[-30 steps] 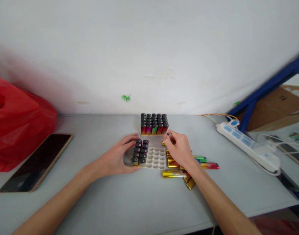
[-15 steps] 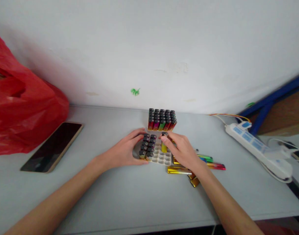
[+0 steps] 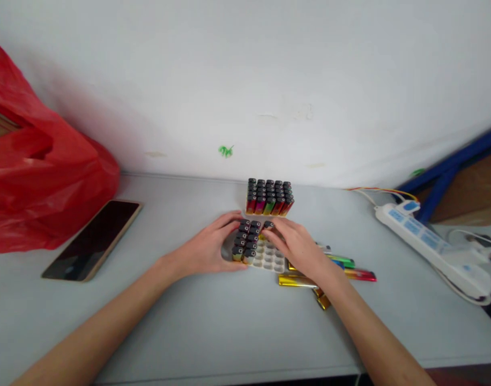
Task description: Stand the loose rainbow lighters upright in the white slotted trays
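My left hand [image 3: 207, 246] curves round the left side of a white tray [image 3: 269, 261] with round pockets, fingers at its back corner and thumb at its front. Two columns of black-topped lighters [image 3: 245, 238] stand upright in the tray's left part. My right hand [image 3: 296, 242] pinches a yellow lighter [image 3: 268, 225] by its black top, low over the back of the third column; its lower end is hidden. Loose gold, green, blue and red lighters [image 3: 296, 280] lie partly under my right wrist.
Behind the tray stands a full block of upright lighters [image 3: 269, 198] near the wall. At left are a smartphone [image 3: 93, 241] and a red plastic bag [image 3: 52, 171]. A white power strip [image 3: 430, 246] with cables lies at right, beside a blue metal frame [image 3: 442, 187].
My right hand has lowered the yellow lighter into the tray area, so less of its body shows. My left hand keeps its hold on the tray. The whole view has shifted slightly.
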Demonstrator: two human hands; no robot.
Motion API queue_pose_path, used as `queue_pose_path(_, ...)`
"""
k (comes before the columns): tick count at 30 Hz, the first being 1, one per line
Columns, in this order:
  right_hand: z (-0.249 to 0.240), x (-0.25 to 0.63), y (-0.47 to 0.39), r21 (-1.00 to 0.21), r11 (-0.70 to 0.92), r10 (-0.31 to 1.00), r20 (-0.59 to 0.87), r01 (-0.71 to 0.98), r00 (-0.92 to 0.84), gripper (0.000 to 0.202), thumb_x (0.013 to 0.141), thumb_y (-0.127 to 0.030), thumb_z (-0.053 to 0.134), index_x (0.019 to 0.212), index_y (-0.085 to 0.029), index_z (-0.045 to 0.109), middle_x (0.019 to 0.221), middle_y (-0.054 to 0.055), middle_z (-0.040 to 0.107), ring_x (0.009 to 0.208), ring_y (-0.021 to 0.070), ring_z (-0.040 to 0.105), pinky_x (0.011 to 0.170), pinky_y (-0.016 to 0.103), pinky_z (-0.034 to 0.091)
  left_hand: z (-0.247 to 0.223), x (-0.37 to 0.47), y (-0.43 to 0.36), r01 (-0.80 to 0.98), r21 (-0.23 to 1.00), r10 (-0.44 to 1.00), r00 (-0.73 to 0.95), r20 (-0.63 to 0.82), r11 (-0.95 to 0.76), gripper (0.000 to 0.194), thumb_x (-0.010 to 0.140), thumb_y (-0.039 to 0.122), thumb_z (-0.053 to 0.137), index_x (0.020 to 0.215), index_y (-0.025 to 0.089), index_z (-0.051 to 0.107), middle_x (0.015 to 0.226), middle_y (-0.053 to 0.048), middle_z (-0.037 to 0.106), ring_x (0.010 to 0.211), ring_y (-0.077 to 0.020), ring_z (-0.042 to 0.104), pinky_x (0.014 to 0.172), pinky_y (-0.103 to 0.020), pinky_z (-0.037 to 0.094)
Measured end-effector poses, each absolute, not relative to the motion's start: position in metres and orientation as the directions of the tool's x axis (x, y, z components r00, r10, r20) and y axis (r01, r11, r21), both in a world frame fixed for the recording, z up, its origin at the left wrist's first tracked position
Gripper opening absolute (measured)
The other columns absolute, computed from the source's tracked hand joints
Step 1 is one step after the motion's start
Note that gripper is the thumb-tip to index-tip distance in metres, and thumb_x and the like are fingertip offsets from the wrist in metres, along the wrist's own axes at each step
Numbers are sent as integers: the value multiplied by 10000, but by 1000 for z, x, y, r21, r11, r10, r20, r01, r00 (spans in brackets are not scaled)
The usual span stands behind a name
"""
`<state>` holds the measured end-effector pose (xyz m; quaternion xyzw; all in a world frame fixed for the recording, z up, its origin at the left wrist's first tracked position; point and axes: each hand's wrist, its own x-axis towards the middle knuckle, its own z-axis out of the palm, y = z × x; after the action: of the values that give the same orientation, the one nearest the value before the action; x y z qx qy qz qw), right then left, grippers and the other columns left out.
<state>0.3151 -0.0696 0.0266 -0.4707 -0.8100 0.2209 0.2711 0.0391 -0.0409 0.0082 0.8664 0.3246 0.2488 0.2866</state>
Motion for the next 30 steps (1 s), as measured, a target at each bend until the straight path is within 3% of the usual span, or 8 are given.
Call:
queue_pose_path(3,30,313,-72,-578,480,871,227,659,-436,360,1181,-476,513,964,-238,674,986,111,763,941,293,719,899,435,569,7,39,-40,432,657,713,660,237,-618,759,752,510,987,1394,230,695,1594,-160,632,1522,-385,602,1343,-538,476)
queue_pose_path(8,50,340,-73,-639,423,901,220,642,-374,282,1139,-502,624,1245,-270,743,1170,83,826,1034,277,763,986,436,583,9,38,-39,443,644,713,660,236,-624,724,757,566,981,1341,221,726,1589,-164,650,1492,-389,633,1323,-542,501)
queue_pose_path(13,57,388,-63,-566,321,939,294,759,-178,247,1131,-410,601,1109,-242,781,996,71,831,883,260,755,894,416,573,6,37,-38,490,618,733,645,218,-615,740,780,643,956,1328,204,722,1630,-174,626,1498,-389,632,1331,-547,495)
queue_pose_path(19,45,413,-59,-578,279,959,124,766,-256,203,1021,-407,762,1119,-235,807,1092,77,842,991,277,778,921,413,586,-1,36,-35,571,579,789,567,235,-583,763,792,661,931,1359,202,709,1661,-178,594,1497,-432,627,1336,-584,495)
queue_pose_path(24,39,404,-58,-545,285,946,27,789,-323,97,916,-251,833,995,-221,785,1039,70,792,973,257,742,919,386,565,-1,36,-33,580,578,798,554,237,-574,776,788,673,928,1368,209,705,1615,-188,630,1465,-433,653,1318,-611,506)
queue_pose_path(27,40,400,-57,-598,264,953,43,757,-299,69,958,-251,762,1019,-220,757,1026,63,805,926,241,726,871,373,542,1,37,-34,582,577,800,551,238,-572,777,785,664,934,1367,202,707,1603,-185,637,1453,-434,659,1314,-601,514)
queue_pose_path(30,43,397,-56,-702,241,966,105,670,-237,153,992,-363,742,1060,-227,758,950,35,789,844,222,693,801,358,515,2,38,-36,593,563,799,554,234,-576,742,825,620,910,1372,165,699,1599,-170,635,1456,-422,655,1330,-547,504)
